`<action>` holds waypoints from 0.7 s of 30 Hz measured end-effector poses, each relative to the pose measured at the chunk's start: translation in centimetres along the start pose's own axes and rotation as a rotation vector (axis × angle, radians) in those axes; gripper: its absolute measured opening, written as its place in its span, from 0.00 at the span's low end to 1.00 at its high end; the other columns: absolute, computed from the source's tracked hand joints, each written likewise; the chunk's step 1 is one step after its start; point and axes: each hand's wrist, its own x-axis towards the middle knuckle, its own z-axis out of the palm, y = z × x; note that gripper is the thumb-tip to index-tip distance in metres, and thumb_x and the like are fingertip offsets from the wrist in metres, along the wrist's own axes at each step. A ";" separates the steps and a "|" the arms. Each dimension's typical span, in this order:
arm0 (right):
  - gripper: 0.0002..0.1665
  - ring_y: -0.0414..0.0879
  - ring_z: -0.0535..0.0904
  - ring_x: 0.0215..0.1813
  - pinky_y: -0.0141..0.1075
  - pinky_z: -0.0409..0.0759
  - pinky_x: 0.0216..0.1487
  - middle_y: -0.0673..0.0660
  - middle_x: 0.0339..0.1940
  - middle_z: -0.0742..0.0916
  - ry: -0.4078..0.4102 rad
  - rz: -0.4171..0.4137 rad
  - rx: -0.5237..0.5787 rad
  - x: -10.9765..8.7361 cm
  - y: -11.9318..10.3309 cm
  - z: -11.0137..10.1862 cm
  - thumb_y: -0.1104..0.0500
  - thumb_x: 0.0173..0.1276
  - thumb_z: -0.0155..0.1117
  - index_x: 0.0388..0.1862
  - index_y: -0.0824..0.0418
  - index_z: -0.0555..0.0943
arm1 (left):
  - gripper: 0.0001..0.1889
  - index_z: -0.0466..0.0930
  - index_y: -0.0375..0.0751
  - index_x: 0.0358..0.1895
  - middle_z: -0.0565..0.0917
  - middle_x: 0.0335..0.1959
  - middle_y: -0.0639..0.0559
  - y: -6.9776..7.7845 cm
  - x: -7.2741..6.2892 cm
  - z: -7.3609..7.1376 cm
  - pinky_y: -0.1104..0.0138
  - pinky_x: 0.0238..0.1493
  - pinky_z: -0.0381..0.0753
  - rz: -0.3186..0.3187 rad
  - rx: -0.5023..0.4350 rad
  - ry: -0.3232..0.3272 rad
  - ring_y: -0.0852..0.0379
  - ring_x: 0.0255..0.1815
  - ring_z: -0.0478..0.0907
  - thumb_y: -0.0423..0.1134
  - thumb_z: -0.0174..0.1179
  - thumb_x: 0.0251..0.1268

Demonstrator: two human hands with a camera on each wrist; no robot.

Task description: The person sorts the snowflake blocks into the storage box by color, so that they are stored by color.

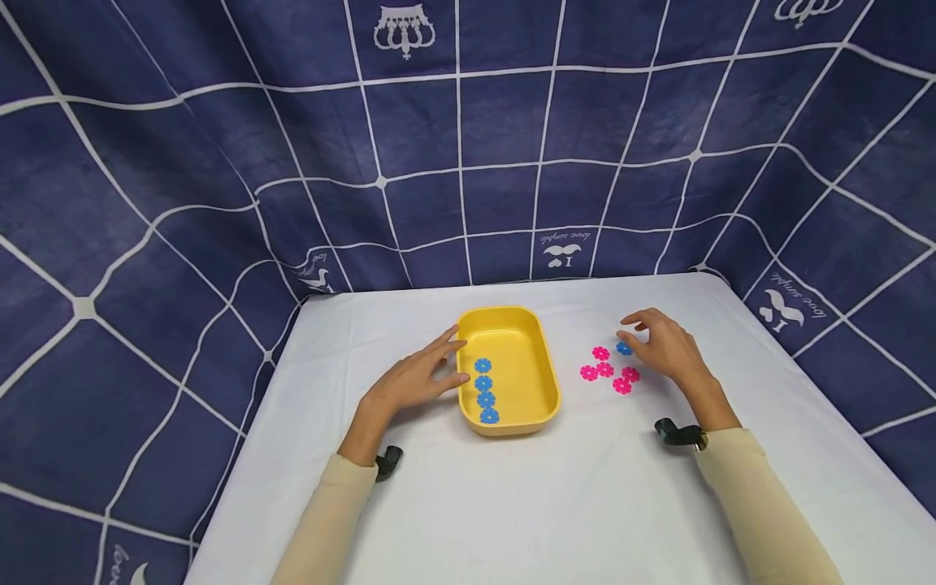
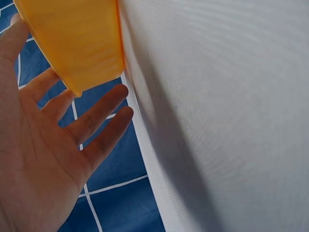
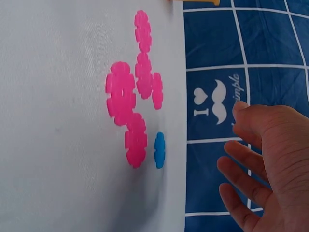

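While the head view shows four blue discs (image 1: 483, 383) in the yellow tray (image 1: 522, 366), the left wrist view has the left hand (image 2: 43, 145) spread alongside; right wrist view: the right hand (image 3: 287, 164) (fingers parted) near another blue disc (image 3: 160, 150).

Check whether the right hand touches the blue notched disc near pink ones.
Apart: the right wrist view shows a gap between the right hand and blue notched disc.
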 end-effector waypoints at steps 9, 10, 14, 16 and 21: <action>0.27 0.71 0.77 0.65 0.70 0.78 0.61 0.72 0.66 0.81 -0.020 0.030 0.024 0.0 1.2 0.1 0.48 0.79 0.68 0.68 0.63 0.82 | 0.39 0.66 0.61 0.84 0.49 0.89 0.69 0.2 0.0 0.0 0.43 0.78 0.69 -0.010 -0.015 -0.002 0.50 0.83 0.65 0.66 0.64 0.74; 0.27 0.72 0.77 0.65 0.70 0.78 0.61 0.73 0.66 0.81 -0.023 0.034 0.023 -0.1 1.3 0.1 0.48 0.79 0.68 0.68 0.63 0.82 | 0.39 0.66 0.62 0.84 0.49 0.89 0.69 0.2 0.0 0.0 0.43 0.78 0.69 -0.012 -0.016 -0.006 0.50 0.83 0.65 0.66 0.64 0.74; 0.27 0.72 0.77 0.65 0.71 0.77 0.62 0.73 0.66 0.81 -0.027 0.044 0.024 -0.2 1.7 0.3 0.47 0.80 0.67 0.68 0.63 0.82 | 0.40 0.66 0.60 0.84 0.49 0.90 0.68 0.2 -0.1 0.2 0.43 0.79 0.69 -0.013 -0.013 -0.011 0.50 0.84 0.65 0.66 0.63 0.74; 0.28 0.72 0.77 0.65 0.71 0.77 0.61 0.73 0.66 0.81 -0.023 0.044 0.030 -0.2 1.8 0.3 0.47 0.80 0.67 0.68 0.63 0.82 | 0.40 0.66 0.59 0.84 0.49 0.90 0.68 0.2 -0.1 0.2 0.44 0.79 0.69 -0.015 -0.010 -0.008 0.50 0.83 0.65 0.65 0.64 0.74; 0.28 0.71 0.77 0.64 0.70 0.78 0.60 0.73 0.65 0.82 -0.020 0.039 0.042 -0.2 1.9 0.4 0.47 0.80 0.67 0.68 0.63 0.82 | 0.39 0.66 0.60 0.84 0.49 0.89 0.69 0.4 0.0 0.1 0.44 0.78 0.70 -0.018 -0.003 -0.006 0.50 0.83 0.66 0.66 0.64 0.74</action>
